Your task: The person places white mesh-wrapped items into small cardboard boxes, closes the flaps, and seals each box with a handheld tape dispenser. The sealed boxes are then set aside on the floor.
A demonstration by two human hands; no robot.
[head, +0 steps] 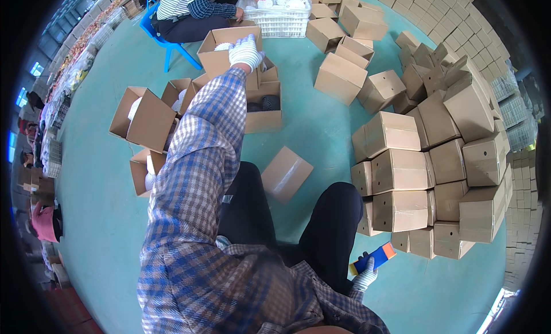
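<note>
My left hand (246,53), in a striped white glove, reaches far forward and grips the right side of an open cardboard box (221,63). A white, net-like item (222,46) shows inside that box. It sits at the top of a cluster of open boxes, and my hand and sleeve hide part of it. Low at my right side, my gloved right hand (366,276) holds a blue hand tool (375,258) with an orange end and a yellow end; its exact kind is unclear. A closed, taped cardboard box (287,174) lies on the floor before my knees.
Open boxes (144,116) with white items stand left; another box (263,121) holds dark round items. Stacked cardboard boxes (400,172) crowd the right. Ahead, a person (193,11) sits on a blue chair (172,43) beside a white plastic crate (277,26). Loose boxes (342,78) lie nearby.
</note>
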